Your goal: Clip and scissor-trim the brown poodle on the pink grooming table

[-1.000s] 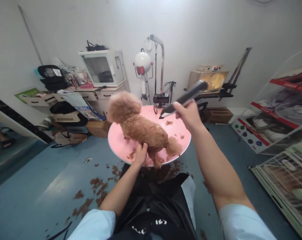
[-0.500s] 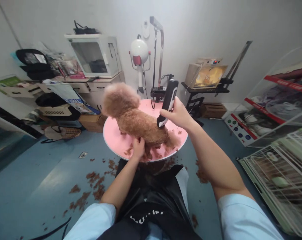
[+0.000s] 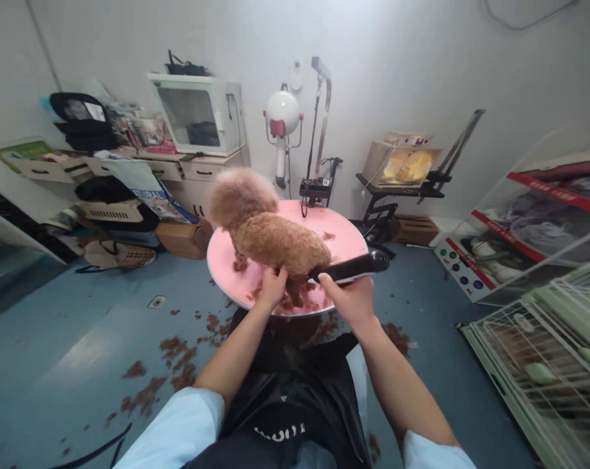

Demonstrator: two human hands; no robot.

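A curly brown dog (image 3: 278,238) stands on a round pink grooming table (image 3: 346,228), its fluffy head toward the left. My left hand (image 3: 274,286) is closed on the dog's lower flank, just in front of the hind leg; its fingertips are partly hidden under the body. In my right hand (image 3: 351,299) is a black hair clipper (image 3: 356,266), gripped from below and lying almost level. The clipper's head touches the dog's rear end, and the blade is hidden. Cut brown fur lies on the tabletop around the hind legs.
Clumps of fur (image 3: 178,348) litter the blue floor. Behind the table stand a white dryer (image 3: 282,114) and a metal grooming arm (image 3: 324,124) with a hanging loop. Wire cages (image 3: 544,365) and a shelf rack (image 3: 529,221) are at right, drawers (image 3: 202,170) at left.
My right hand has lowered and turned the clipper from upright over the dog's back to nearly level at its rear. My left hand keeps its place on the flank. The view has shifted slightly.
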